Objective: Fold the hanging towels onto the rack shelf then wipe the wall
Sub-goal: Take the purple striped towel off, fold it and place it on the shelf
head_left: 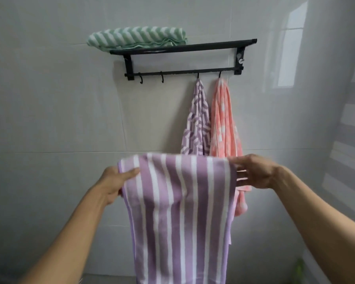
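Head view, sole entry. Striped towel [180, 206]: purple with white stripes, soft terry, held out in front of the chest, below and well apart from the rack shelf [184, 47]. Its top fold edge ran level from hand to hand; the stripes and long axis dropped straight down out of frame. Left hand [115, 181]: thumb over the front of the left top corner, fingers curled behind, pinching the cloth. Right hand [252, 171]: at the right top corner, fingers spread and fairly straight against the edge; whether they clamped the cloth could not be told. Both hands sat about equally far from the shelf, which lay up and ahead of them.

Green towel [137, 36]: chevron weave, folded flat, lying on the left part of the shelf. Rack: black metal, straight bar with small hooks. Lilac patterned towel [197, 119] and pink towel [223, 119]: each bunched on its own hook, side by side, touching. Wall [59, 119]: pale glossy tile
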{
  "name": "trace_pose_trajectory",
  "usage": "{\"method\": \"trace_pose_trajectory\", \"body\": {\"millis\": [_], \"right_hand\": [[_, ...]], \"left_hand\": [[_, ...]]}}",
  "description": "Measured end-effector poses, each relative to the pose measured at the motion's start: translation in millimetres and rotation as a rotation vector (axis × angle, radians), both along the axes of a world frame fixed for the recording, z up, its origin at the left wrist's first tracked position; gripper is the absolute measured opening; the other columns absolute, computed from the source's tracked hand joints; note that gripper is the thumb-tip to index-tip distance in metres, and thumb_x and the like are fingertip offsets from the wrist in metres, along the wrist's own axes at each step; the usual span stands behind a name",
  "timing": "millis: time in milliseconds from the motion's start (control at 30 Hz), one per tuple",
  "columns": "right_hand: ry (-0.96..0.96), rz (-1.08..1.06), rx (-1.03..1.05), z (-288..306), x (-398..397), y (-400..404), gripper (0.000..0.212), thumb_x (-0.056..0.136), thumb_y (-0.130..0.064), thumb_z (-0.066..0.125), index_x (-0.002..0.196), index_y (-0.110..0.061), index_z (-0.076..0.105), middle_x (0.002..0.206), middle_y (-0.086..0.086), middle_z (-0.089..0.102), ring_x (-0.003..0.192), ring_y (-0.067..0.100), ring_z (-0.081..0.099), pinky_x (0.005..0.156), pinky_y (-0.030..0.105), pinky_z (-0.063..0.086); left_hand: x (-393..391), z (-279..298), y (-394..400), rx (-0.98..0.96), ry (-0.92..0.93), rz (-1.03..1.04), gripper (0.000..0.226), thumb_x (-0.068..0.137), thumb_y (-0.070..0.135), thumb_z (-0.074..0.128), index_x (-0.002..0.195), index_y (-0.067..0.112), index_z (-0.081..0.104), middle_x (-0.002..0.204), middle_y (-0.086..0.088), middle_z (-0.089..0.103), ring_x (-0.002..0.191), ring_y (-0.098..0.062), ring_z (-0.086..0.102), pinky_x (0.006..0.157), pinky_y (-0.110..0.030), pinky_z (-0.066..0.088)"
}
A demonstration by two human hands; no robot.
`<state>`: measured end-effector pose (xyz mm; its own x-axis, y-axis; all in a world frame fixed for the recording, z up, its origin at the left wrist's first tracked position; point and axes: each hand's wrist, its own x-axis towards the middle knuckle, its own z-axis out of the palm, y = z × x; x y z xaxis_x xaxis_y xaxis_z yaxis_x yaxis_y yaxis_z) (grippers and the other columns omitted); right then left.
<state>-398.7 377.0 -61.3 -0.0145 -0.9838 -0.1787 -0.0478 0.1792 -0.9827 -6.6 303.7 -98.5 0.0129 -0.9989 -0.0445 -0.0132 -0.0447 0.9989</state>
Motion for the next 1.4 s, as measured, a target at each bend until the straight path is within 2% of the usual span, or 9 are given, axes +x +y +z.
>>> {"method": "trace_pose_trajectory", "body": {"millis": [233, 433, 633, 867, 1000, 1067, 1167, 1300, 1400], "right_hand": [[-0.287, -0.015, -0.123, 6, 5, -15, 0.041, 0.08, -0.043, 0.076, 0.103, -0.009, 0.073, 0.09, 0.006, 0.071, 0.078, 0.022, 0.067, 0.077, 0.039, 0.054], [-0.014, -0.006, -0.05, -33, 32, -6, 0.029, 0.076, -0.021, 0.082, 0.089, 0.002, 0.07, 0.087, 0.013, 0.075, 0.073, 0.02, 0.072, 0.067, 0.033, 0.059], [-0.181, 0.085, -0.043, -3, 16, -17, 0.079, 0.063, -0.043, 0.091, 0.124, -0.001, 0.064, 0.123, 0.014, 0.071, 0.114, 0.032, 0.067, 0.107, 0.049, 0.047], [-0.25, -0.026, -0.124, -21, 13, -25, 0.059, 0.074, -0.03, 0.079, 0.12, 0.005, 0.067, 0.104, 0.018, 0.076, 0.084, 0.025, 0.076, 0.067, 0.033, 0.062], [-0.028, 0.116, -0.055, -22, 4, -20, 0.086, 0.048, -0.038, 0.099, 0.118, 0.001, 0.069, 0.114, 0.016, 0.075, 0.096, 0.027, 0.075, 0.081, 0.037, 0.061], [0.002, 0.079, -0.064, -29, -2, -23, 0.1, 0.033, -0.042, 0.103, 0.115, 0.005, 0.069, 0.115, 0.019, 0.074, 0.094, 0.027, 0.075, 0.085, 0.039, 0.061], [-0.232, 0.053, -0.103, -26, -3, -25, 0.064, 0.068, -0.041, 0.084, 0.115, 0.0, 0.07, 0.118, 0.018, 0.073, 0.096, 0.026, 0.074, 0.087, 0.038, 0.061], [-0.003, 0.182, -0.002, -45, 2, -16, 0.088, 0.048, -0.026, 0.102, 0.122, 0.003, 0.065, 0.118, 0.018, 0.073, 0.107, 0.035, 0.071, 0.094, 0.049, 0.057], [-0.141, 0.042, -0.102, -49, 2, -19, 0.09, 0.049, -0.036, 0.099, 0.121, 0.007, 0.065, 0.115, 0.021, 0.073, 0.098, 0.033, 0.074, 0.079, 0.04, 0.062]], "left_hand": [[11, 49, -13, -0.148, 0.358, -0.154, 0.044, 0.079, 0.026, 0.079, 0.112, -0.001, 0.067, 0.099, -0.01, 0.077, 0.078, -0.018, 0.075, 0.07, -0.035, 0.063], [18, -29, 2, 0.075, 0.019, 0.132, 0.036, 0.086, 0.02, 0.077, 0.109, -0.006, 0.068, 0.086, -0.014, 0.073, 0.058, -0.017, 0.068, 0.062, -0.03, 0.055], [21, 21, -3, -0.078, 0.219, -0.069, 0.045, 0.082, 0.033, 0.073, 0.108, -0.003, 0.07, 0.106, -0.018, 0.075, 0.094, -0.03, 0.073, 0.085, -0.042, 0.06], [25, 19, -6, -0.094, 0.29, -0.006, 0.03, 0.084, 0.03, 0.072, 0.101, 0.005, 0.069, 0.093, -0.009, 0.075, 0.068, -0.016, 0.071, 0.062, -0.028, 0.06], [20, -7, 10, -0.013, -0.041, -0.116, 0.046, 0.07, 0.035, 0.078, 0.102, 0.002, 0.071, 0.112, -0.024, 0.072, 0.082, -0.027, 0.069, 0.085, -0.041, 0.055], [15, -16, 9, 0.008, 0.03, 0.007, 0.039, 0.08, 0.03, 0.077, 0.105, 0.001, 0.07, 0.11, -0.025, 0.072, 0.076, -0.026, 0.068, 0.077, -0.037, 0.056], [21, 2, -3, -0.047, 0.326, -0.107, 0.053, 0.085, 0.036, 0.074, 0.118, -0.004, 0.066, 0.117, -0.022, 0.07, 0.091, -0.028, 0.072, 0.082, -0.041, 0.061], [24, -24, 8, 0.046, 0.022, -0.084, 0.065, 0.065, 0.033, 0.09, 0.111, -0.008, 0.068, 0.106, -0.021, 0.074, 0.074, -0.024, 0.073, 0.067, -0.032, 0.061], [29, -21, 1, -0.021, 0.276, -0.018, 0.054, 0.078, 0.022, 0.08, 0.119, -0.01, 0.063, 0.105, -0.016, 0.074, 0.068, -0.019, 0.071, 0.065, -0.031, 0.061]]}}
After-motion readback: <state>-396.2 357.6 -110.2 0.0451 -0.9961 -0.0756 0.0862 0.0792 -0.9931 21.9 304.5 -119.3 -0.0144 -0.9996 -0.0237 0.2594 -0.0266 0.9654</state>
